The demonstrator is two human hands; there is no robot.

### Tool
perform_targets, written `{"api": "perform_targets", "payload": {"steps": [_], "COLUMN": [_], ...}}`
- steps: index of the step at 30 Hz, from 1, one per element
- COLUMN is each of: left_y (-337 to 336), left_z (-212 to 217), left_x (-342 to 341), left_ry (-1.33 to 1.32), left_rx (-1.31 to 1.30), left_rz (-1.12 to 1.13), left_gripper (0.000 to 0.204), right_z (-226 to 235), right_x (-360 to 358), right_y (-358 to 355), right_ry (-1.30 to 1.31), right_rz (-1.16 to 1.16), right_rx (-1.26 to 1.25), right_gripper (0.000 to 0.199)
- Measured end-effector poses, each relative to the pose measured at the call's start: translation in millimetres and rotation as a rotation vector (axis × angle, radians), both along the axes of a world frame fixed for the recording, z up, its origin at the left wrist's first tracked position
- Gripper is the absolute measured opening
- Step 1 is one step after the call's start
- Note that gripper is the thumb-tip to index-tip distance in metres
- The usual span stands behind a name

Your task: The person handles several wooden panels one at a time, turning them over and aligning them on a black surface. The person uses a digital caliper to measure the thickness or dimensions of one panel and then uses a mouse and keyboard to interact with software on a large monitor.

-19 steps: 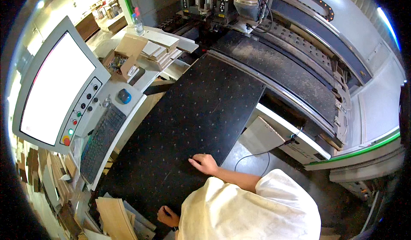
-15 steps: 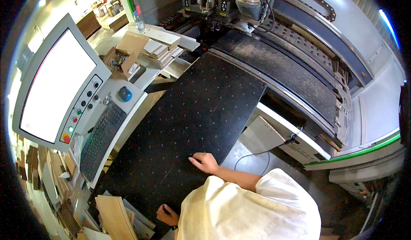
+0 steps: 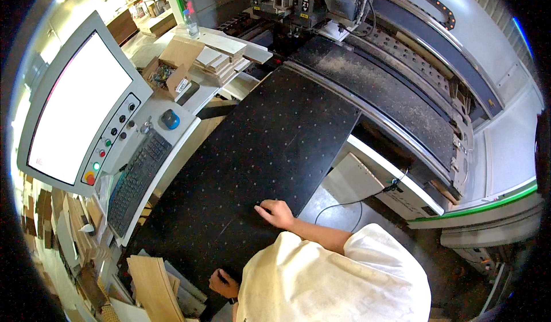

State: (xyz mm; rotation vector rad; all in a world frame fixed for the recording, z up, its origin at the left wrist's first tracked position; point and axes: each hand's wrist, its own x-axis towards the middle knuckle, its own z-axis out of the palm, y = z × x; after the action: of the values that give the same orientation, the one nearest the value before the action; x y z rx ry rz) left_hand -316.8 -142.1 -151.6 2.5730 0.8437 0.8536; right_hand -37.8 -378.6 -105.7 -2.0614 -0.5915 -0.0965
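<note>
A black dotted table [image 3: 258, 132] with evenly spaced pale spots stretches out in front of me. My right hand [image 3: 276, 213] rests on it near its right edge, fingers loosely bent with the tips pointing left; I see nothing in it. Nearer to my body, my left hand [image 3: 224, 283] lies at the table's near side, fingers curled in, also with no object visible. To its left is a stack of wooden boards [image 3: 152, 287]. My light shirt hides most of the left forearm.
At left, a control panel with a bright screen [image 3: 80, 109] stands above a keyboard [image 3: 138, 178] and a blue mouse [image 3: 170, 119]. Beyond are an open cardboard box [image 3: 172, 75], stacked white panels [image 3: 221, 61] and a bottle [image 3: 191, 24]. A large machine bed [image 3: 373, 81], dusted with shavings, lies at far right.
The view has shifted slightly, so the screen and table sit a little differently in the picture. Both hands stay in nearly the same places on the table.
</note>
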Motion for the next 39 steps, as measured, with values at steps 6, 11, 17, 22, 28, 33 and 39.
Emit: {"api": "perform_targets", "payload": {"steps": [6,11,17,22,28,33,39], "left_y": [2.3,2.0,3.1,-0.2,2.4,-0.2,0.1], "left_z": [1.7,-0.8,-1.0,7.6,-1.7,4.6,13.0], "left_x": [2.6,0.9,-1.3,4.5,2.4,5.6,3.3], "left_ry": [-0.019,-0.009,-0.007,-0.063,-0.046,-0.073,0.025], "left_rx": [-0.028,0.020,0.044,0.014,0.082,0.124,0.017], "left_rz": [-0.061,-0.022,-0.023,-0.065,-0.045,-0.049,-0.054], "left_gripper": [0.032,0.030,0.030,0.030,0.029,0.027,0.021], "right_z": [1.6,4.2,3.5,-0.7,5.5,8.2,1.8], "right_x": [0.5,0.4,-0.4,0.1,-0.2,-1.1,6.0], "right_y": [-3.3,-0.4,-0.6,-3.1,-1.4,-1.7,-1.6], "right_ry": [0.012,0.026,0.006,0.031,-0.012,-0.033,-0.175], "right_rz": [-0.001,0.004,0.005,-0.015,-0.013,-0.016,-0.134], "right_rx": [-0.015,0.026,0.040,-0.002,0.074,0.121,0.080], "right_gripper": [0.035,0.034,0.033,0.035,0.030,0.037,0.017]}}
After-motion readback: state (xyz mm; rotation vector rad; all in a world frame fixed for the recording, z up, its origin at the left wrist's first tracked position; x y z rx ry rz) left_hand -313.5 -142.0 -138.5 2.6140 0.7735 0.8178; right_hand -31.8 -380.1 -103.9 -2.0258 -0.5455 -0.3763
